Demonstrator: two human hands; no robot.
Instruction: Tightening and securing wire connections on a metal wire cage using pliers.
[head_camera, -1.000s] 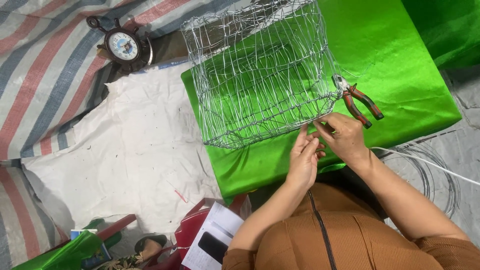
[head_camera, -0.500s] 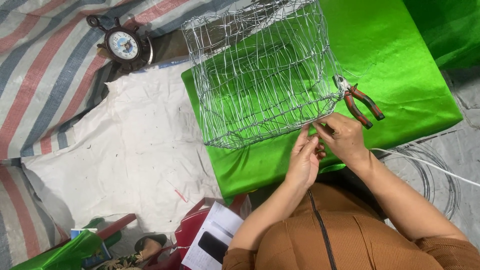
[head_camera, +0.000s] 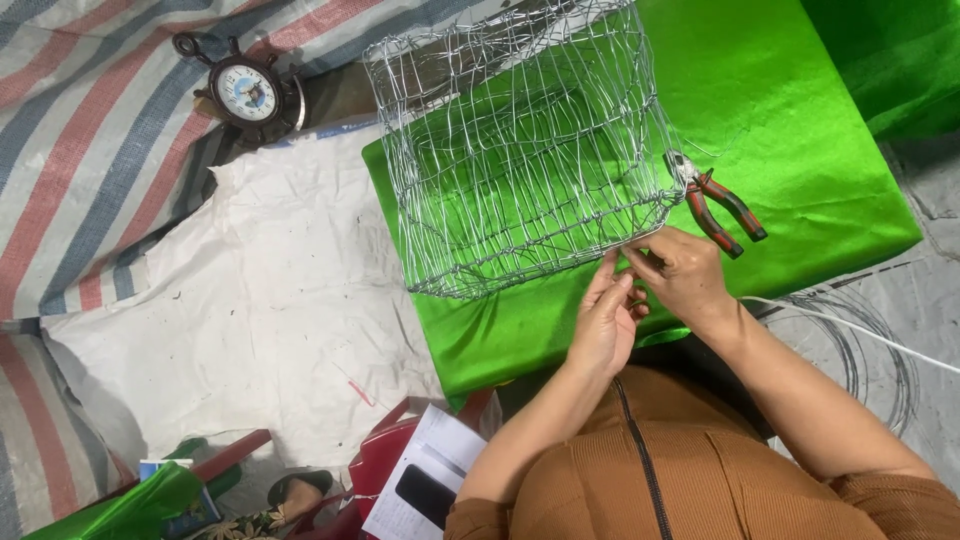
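Nearest, at six o'clock, papers and a dark phone lie on something red beside the person's brown ribbed top. Just beyond, the left hand and right hand meet at the near right corner of a wire mesh basket — fingertips of both pinched together on the thin rim wire there, though the wire between them is too fine to make out clearly. The basket rests on a shiny green cloth and looks light, springy and easily bent, with snaggy ends; the thicker rim seems the sound place to grip. Red-handled pliers lie at two o'clock of the hands, touching the basket's corner. A wire coil sits at three o'clock. Farther off, at ten o'clock — a ship's-wheel clock on striped tarpaulin.
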